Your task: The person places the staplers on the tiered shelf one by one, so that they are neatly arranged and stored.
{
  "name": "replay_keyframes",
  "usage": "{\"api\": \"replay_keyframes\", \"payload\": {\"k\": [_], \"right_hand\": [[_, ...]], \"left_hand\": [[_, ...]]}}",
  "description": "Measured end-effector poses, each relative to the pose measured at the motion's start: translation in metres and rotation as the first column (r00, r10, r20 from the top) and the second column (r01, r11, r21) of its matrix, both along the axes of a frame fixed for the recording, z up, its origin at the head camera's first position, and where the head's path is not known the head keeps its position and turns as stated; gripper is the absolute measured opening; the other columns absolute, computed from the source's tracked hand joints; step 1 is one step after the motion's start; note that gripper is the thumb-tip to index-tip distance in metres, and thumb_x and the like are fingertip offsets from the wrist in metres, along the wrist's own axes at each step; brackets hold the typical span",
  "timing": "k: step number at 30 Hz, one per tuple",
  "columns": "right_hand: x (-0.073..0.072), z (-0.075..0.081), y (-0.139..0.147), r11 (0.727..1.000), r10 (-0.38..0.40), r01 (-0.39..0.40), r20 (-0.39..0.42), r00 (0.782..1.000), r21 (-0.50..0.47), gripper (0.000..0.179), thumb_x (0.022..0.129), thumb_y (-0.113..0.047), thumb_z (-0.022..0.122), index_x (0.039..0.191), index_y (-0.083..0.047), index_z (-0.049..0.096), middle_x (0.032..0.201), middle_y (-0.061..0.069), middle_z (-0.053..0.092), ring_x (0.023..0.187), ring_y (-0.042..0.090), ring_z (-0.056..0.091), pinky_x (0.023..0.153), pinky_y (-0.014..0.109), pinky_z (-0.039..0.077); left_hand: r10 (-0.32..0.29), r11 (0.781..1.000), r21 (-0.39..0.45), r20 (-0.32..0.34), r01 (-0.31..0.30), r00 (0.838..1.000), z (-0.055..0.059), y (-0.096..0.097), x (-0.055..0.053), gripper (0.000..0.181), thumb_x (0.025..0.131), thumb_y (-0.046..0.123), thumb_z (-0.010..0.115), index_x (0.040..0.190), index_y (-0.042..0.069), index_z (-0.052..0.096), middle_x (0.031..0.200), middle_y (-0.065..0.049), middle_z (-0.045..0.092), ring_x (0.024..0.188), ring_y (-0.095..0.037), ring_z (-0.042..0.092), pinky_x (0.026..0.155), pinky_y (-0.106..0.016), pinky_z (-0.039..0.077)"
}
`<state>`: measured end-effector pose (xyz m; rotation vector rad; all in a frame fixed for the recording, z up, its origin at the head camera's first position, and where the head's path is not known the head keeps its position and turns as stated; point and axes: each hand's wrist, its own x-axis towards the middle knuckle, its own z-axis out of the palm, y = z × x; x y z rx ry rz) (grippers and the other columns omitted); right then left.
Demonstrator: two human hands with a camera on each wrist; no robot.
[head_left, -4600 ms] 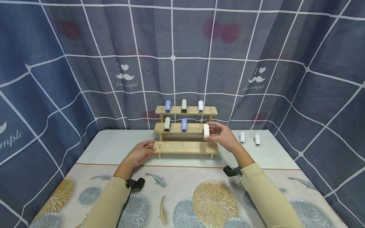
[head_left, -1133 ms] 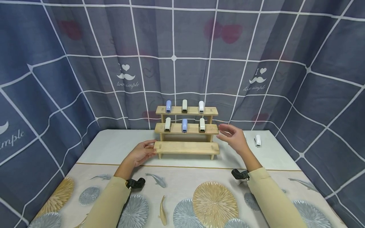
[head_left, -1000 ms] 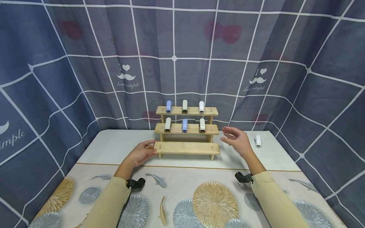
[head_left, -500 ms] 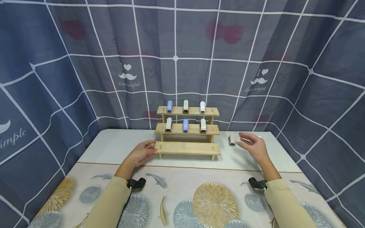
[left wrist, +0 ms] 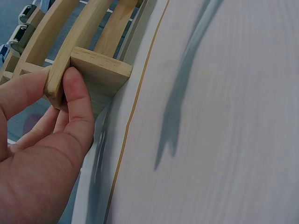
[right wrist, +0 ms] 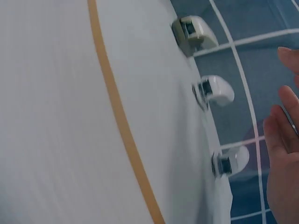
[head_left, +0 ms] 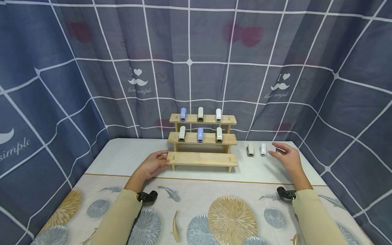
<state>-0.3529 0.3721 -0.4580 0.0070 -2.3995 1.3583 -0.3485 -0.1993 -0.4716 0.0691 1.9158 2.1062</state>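
My left hand [head_left: 153, 165] pinches the left end of the bottom step of the three-tier wooden stand [head_left: 202, 159], thumb and fingertip on either side of the board in the left wrist view. My right hand [head_left: 288, 158] holds nothing; its fingers are apart and loosely bent at the right of the table. Beside it stand a beige mini stapler [head_left: 250, 149] and a white mini stapler [head_left: 262, 149]. Another white stapler [right wrist: 233, 161] shows in the right wrist view, mostly hidden behind my hand in the head view.
On the top step are a blue stapler [head_left: 183, 114], a beige stapler [head_left: 200, 114] and a white stapler [head_left: 218, 115]. The middle step bears a beige stapler [head_left: 182, 133], a blue stapler [head_left: 200, 134] and another beige stapler [head_left: 219, 134]. A checked curtain [head_left: 165, 81] hangs behind.
The beige stapler my right hand held earlier now stands at the right of the middle step. That hand has let go and moved right, past the staplers on the table. My left hand stays put.
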Motion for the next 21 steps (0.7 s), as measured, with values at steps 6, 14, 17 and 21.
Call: {"api": "replay_keyframes", "payload": {"k": [6,14,17,21], "right_hand": [[-0.007,0.000,0.016,0.995,-0.064,0.057,0.079,0.995,0.086,0.063,0.087,-0.035,0.083,0.138,-0.003,0.063,0.148,0.021,0.055,0.136,0.043,0.054,0.101,0.020,0.054],[-0.019,-0.003,0.032,0.995,-0.045,0.031,0.147,0.988,0.097,0.067,0.089,-0.035,0.081,0.143,-0.001,0.058,0.156,0.023,0.046,0.140,0.050,0.045,0.114,0.060,0.042],[-0.024,-0.004,0.036,0.994,-0.051,0.033,0.172,0.984,0.106,0.067,0.089,-0.033,0.081,0.143,-0.002,0.058,0.155,0.024,0.046,0.140,0.052,0.045,0.113,0.061,0.043],[-0.031,-0.007,0.042,0.992,-0.050,0.025,0.206,0.977,0.120,0.068,0.088,-0.029,0.082,0.144,-0.002,0.056,0.154,0.025,0.047,0.138,0.053,0.046,0.112,0.061,0.043]], "left_hand": [[-0.010,1.000,0.006,-0.016,0.010,1.000,0.001,0.001,0.000,0.066,0.097,-0.010,0.058,0.157,-0.007,0.030,0.108,-0.001,0.066,0.094,-0.010,0.068,0.085,-0.023,0.061],[-0.028,0.999,0.029,-0.028,0.029,0.999,0.000,-0.001,0.000,0.067,0.097,-0.010,0.057,0.157,-0.009,0.027,0.107,-0.002,0.066,0.094,-0.010,0.068,0.085,-0.022,0.060],[-0.028,0.999,0.036,-0.028,0.029,0.999,0.000,-0.001,0.000,0.067,0.097,-0.011,0.057,0.157,-0.009,0.027,0.105,-0.001,0.066,0.093,-0.010,0.068,0.084,-0.021,0.060],[-0.020,0.999,0.030,-0.022,0.021,1.000,0.001,0.000,0.001,0.066,0.097,-0.011,0.057,0.157,-0.008,0.028,0.105,0.000,0.067,0.094,-0.010,0.068,0.084,-0.022,0.060]]}}
